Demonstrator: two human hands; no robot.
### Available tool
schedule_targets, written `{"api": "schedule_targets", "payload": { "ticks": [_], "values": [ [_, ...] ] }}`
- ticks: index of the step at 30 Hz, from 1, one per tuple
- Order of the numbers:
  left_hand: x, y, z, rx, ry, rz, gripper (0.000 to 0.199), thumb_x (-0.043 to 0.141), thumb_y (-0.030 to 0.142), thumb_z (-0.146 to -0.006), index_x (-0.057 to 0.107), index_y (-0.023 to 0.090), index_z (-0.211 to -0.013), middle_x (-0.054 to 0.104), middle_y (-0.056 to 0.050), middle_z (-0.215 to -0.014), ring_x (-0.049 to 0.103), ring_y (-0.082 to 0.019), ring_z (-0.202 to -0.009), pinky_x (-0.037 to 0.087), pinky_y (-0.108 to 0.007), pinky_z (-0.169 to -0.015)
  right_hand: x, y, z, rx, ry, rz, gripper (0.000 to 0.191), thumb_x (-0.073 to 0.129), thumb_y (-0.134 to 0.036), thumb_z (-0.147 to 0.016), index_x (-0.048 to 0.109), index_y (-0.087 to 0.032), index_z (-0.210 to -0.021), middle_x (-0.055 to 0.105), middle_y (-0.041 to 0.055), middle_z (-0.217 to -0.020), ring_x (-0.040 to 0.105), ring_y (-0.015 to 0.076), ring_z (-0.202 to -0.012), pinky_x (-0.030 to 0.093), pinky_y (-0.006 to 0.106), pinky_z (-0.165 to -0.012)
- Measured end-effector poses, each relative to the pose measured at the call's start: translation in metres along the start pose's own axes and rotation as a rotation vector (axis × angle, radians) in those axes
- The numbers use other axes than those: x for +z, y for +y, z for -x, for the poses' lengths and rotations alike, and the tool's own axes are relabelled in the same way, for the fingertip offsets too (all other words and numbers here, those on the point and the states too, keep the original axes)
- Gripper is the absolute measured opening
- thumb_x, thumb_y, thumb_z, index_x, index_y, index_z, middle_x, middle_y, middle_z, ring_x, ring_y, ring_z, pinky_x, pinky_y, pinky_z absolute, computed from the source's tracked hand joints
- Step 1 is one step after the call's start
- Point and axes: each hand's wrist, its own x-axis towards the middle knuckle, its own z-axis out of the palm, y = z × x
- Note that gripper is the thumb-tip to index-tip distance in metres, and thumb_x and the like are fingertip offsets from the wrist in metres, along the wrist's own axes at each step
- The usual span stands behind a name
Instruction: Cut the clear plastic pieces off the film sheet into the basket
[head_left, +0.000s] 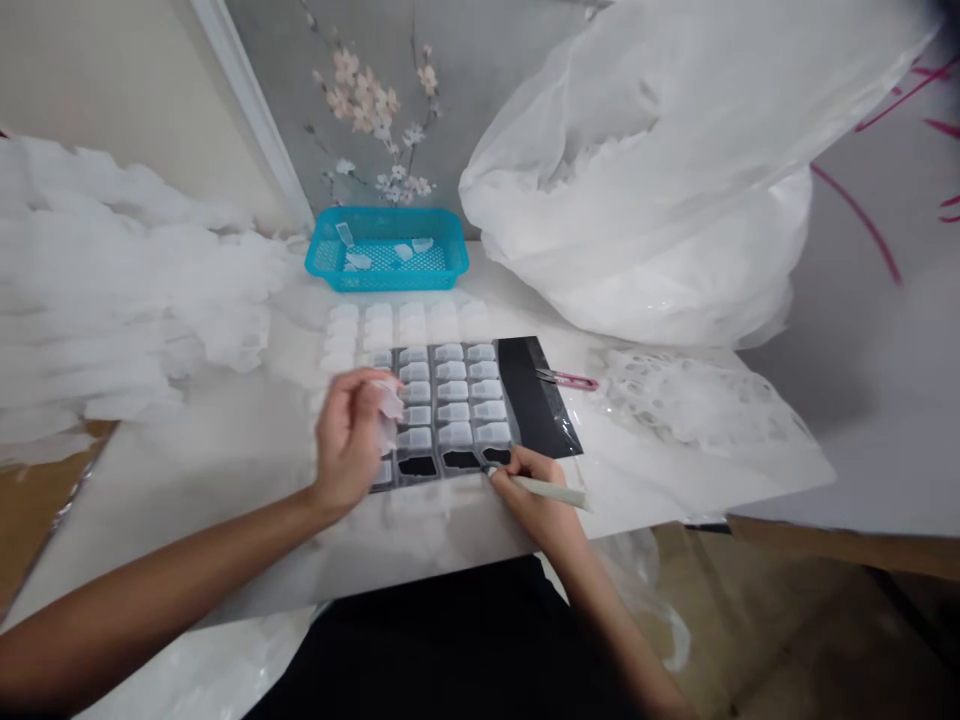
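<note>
My left hand (346, 440) is closed round a few thin translucent white pieces (389, 402), just above the left part of a gridded sheet. In my right hand (541, 505) is a pen-like tool (555, 491) with a pale handle. Its tip meets the sheet's lower right corner, by a dark slot. The black-backed sheet (531, 385) lies flat on the table. Similar translucent pieces (453, 390) fill most of its slots in columns, while several slots in the nearest row show black (417, 467). My left hand hides part of the left column.
Behind the sheet stands a blue basket (386, 280) with a few loose pieces. Small pink-handled snips (574, 382) lie at the right. A large white plastic bag (645, 260) bulges at the back right, and stacked white sheets (112, 290) fill the left.
</note>
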Motion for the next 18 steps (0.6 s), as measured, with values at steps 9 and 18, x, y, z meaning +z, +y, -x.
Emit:
{"api": "schedule_targets", "payload": {
  "ticks": [9, 18],
  "values": [
    [-0.086, 0.01, -0.001, 0.354, -0.964, -0.64, 0.029, 0.043, 0.019, -0.098, 0.058, 0.021, -0.122, 0.059, -0.01, -0.12, 0.065, -0.018, -0.1, 0.055, -0.03, -0.084, 0.044, -0.035, 0.006, -0.112, -0.125, -0.321, 0.024, 0.06, -0.026, -0.078, 0.041, -0.022, -0.063, 0.047, -0.0055, -0.054, 0.043, 0.011, -0.051, 0.033, 0.023, -0.051],
    [-0.098, -0.014, 0.026, 0.549, -1.014, -0.968, 0.026, 0.043, 0.025, -0.098, 0.056, 0.017, -0.119, 0.059, -0.014, -0.123, 0.066, -0.023, -0.094, 0.056, -0.036, -0.077, 0.094, -0.039, 0.003, -0.087, -0.252, -0.157, 0.023, 0.058, -0.025, -0.075, 0.041, -0.022, -0.059, 0.048, -0.0053, -0.051, 0.045, 0.0117, -0.051, 0.035, 0.023, -0.053]
  ]
}}
